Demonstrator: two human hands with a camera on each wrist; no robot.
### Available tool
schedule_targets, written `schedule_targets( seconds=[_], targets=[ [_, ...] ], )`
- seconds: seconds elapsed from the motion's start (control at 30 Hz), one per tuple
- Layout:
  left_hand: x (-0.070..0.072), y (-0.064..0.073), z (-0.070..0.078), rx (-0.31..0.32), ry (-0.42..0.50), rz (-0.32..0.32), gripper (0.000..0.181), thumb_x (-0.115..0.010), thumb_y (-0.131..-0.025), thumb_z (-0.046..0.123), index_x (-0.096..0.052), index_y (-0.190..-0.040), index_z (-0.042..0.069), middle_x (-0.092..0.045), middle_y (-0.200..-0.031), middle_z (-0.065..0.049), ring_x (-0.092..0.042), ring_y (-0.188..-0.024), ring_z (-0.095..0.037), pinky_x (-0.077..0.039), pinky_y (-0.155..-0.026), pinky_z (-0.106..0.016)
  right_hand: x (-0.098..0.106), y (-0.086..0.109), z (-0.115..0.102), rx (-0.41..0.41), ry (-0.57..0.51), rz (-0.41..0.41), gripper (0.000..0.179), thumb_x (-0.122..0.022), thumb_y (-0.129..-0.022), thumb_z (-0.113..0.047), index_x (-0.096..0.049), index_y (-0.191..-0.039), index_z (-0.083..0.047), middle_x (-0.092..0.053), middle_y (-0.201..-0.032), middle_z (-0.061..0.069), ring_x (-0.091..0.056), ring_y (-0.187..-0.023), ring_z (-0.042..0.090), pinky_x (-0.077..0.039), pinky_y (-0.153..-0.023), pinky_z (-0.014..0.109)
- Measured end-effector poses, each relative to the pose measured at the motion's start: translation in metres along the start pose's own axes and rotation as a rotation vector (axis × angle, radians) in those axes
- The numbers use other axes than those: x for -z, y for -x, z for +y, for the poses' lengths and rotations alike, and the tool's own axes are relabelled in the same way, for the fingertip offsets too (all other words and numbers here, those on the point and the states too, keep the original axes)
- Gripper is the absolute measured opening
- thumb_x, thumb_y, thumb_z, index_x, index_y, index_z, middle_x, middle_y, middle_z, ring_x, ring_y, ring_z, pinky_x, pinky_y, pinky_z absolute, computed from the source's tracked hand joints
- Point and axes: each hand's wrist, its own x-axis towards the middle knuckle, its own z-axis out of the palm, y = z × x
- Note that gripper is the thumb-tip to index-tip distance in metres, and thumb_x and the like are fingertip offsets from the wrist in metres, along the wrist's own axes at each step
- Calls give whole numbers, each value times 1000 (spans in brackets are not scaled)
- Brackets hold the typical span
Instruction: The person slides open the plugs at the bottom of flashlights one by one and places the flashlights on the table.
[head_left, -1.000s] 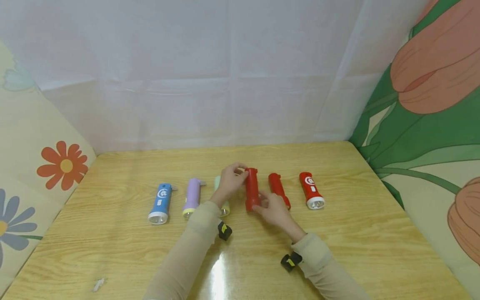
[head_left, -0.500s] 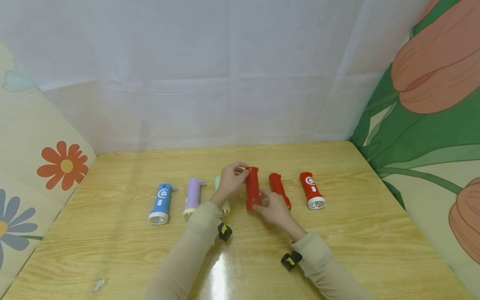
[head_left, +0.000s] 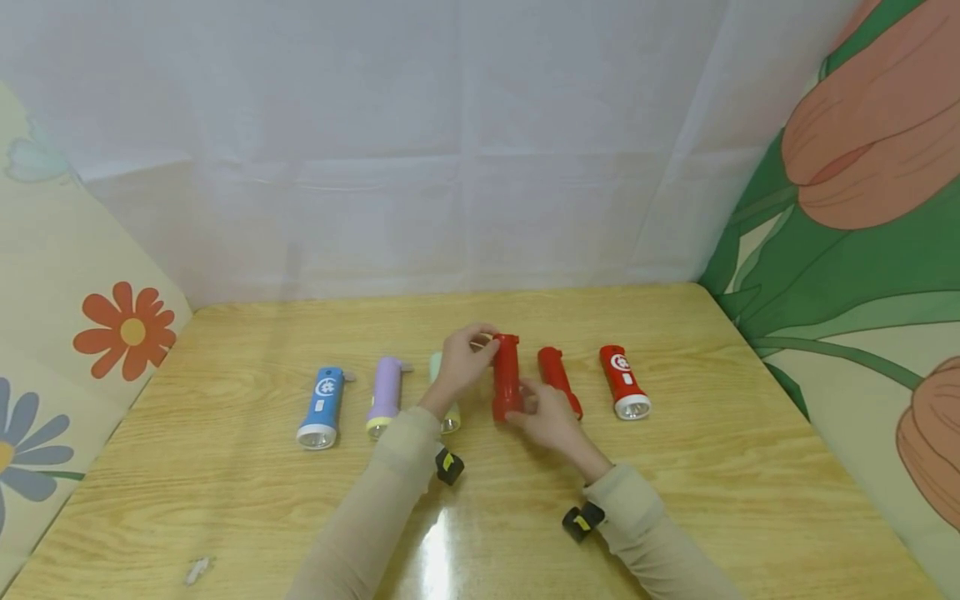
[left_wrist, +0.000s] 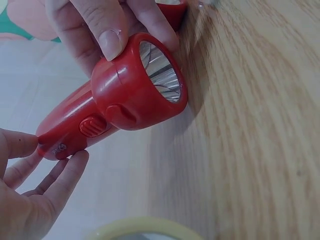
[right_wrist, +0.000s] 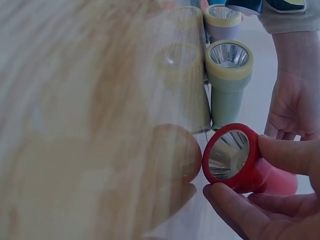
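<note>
Both hands hold one plain red flashlight [head_left: 506, 379] at the middle of the row. Its tail end is pinched by my left hand [head_left: 465, 365], thumb on one side and fingertips on the other in the left wrist view. My right hand [head_left: 553, 421] grips the lens end [right_wrist: 227, 156] between thumb and fingers, with that rim close over the table. A ridged switch [left_wrist: 93, 126] shows on the flashlight's side in the left wrist view. Just left, partly behind my left hand, lies a green flashlight [right_wrist: 231, 85] with a yellow rim; a second plain red flashlight [head_left: 555, 375] lies right of the held one.
Further left on the wooden table [head_left: 675, 517] lie a purple flashlight [head_left: 386, 390] and a blue one [head_left: 322, 404]. At the right end is a red flashlight [head_left: 624, 379] with a white rim. A small pale scrap [head_left: 198, 570] lies near the front left.
</note>
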Motion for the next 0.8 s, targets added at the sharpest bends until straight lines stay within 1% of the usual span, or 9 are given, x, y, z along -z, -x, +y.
schedule_targets(
  seconds=[0.13, 0.37, 0.47, 0.6, 0.8],
  targets=[
    [0, 1, 0, -19, -11, 2, 17, -58, -87, 5, -62, -102, 1, -60, -94, -18, -62, -79, -27, -54, -64, -32, 0, 0, -1, -6, -8, -8, 51, -70, -78, -7, -50, -123, 4, -61, -108, 18, -62, -92, 30, -52, -75, 38],
    [1, 2, 0, -62, 12, 3, 16, -58, -86, 3, -62, -101, -2, -61, -91, -19, -62, -75, -27, -54, -63, -33, 1, 0, -3, -1, -14, -8, 50, -71, -77, -6, -51, -122, 3, -61, -107, 18, -62, -91, 30, -52, -76, 39],
    [1, 3, 1, -67, 12, 1, 16, -57, -87, 4, -62, -101, -1, -61, -91, -18, -62, -75, -26, -54, -63, -32, 1, 0, -3, -3, -12, -8, 50, -72, -76, -6, -52, -121, 3, -62, -106, 17, -62, -90, 29, -52, -75, 38],
    [1, 4, 1, -81, 5, -2, 16, -58, -87, 4, -62, -101, -1, -62, -93, -17, -62, -77, -26, -54, -64, -31, 2, -1, -4, -19, -18, -12, 51, -72, -76, -6, -52, -122, 2, -62, -104, 16, -63, -89, 27, -52, -73, 38],
    [2, 7, 4, -122, -12, 8, 15, -58, -86, 5, -63, -100, 0, -63, -95, -17, -62, -81, -27, -53, -64, -28, 2, -2, -4, -31, -13, -24, 53, -72, -76, -6, -51, -123, 1, -62, -104, 15, -62, -90, 27, -51, -75, 38]
  ],
)
